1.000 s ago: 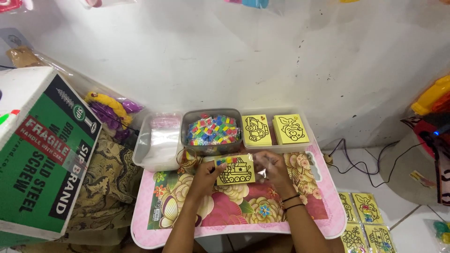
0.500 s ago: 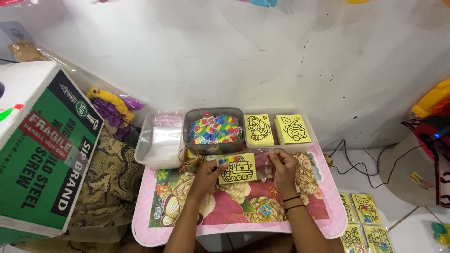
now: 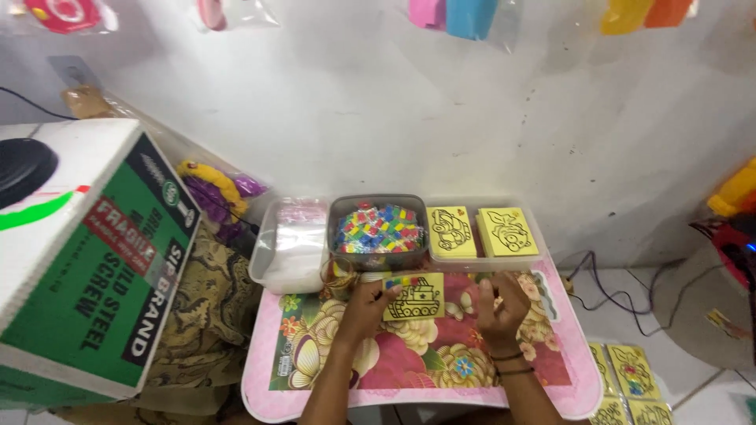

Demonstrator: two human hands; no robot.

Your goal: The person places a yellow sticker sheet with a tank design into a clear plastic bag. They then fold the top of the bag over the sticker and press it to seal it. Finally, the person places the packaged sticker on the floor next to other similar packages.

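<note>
A: What is the biggest thing here?

B: The cardboard box [image 3: 79,260] at the left, beside the pink table [image 3: 579,386]. At the table's far edge, against the wall, stand a clear tub [image 3: 290,248], a grey tray [image 3: 378,230] of small coloured pieces, and yellow cards [image 3: 480,232] in another tray.

A: And the hands?

B: The left hand [image 3: 364,303] pinches the left edge of a yellow card [image 3: 415,297] that lies near the trays. The right hand [image 3: 502,305] rests just beside it with curled fingers; I cannot tell if it holds something. The near half of the table is free.
</note>
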